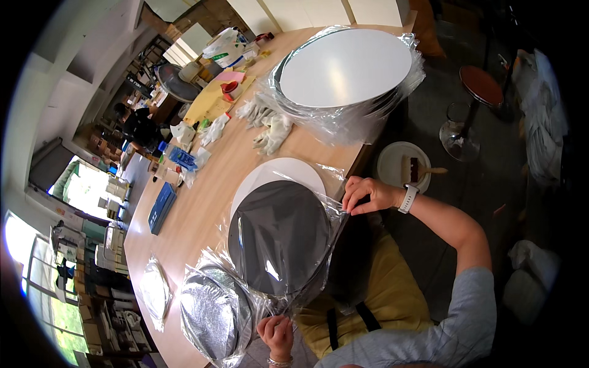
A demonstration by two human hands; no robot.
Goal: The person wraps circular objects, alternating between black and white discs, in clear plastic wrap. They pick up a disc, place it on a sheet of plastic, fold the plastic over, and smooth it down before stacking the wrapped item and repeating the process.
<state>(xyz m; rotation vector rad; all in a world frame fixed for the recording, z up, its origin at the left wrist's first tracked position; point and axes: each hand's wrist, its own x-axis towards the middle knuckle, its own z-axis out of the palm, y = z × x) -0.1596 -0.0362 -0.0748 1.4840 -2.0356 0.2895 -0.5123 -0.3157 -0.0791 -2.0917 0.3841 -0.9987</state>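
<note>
A dark grey round disc [279, 239] lies near the table edge under clear plastic film [331, 214], overlapping a white round disc [283, 167] behind it. My right hand [371, 195], with a white watch at the wrist, pinches the film's edge to the right of the dark disc. My left hand [276, 334] is closed on gathered film at the disc's near side. Just left of it rests a silvery round piece [215, 310] in crinkled clear plastic. How much film lies inside the left fingers is hidden.
A stack of large white ovals [346, 67] in plastic stands at the far right of the table. White gloves [273, 135], a blue box [162, 208] and red tape [231, 91] lie farther back. Beside the table are a stool [481, 86] and a brush [423, 170] on a round white lid.
</note>
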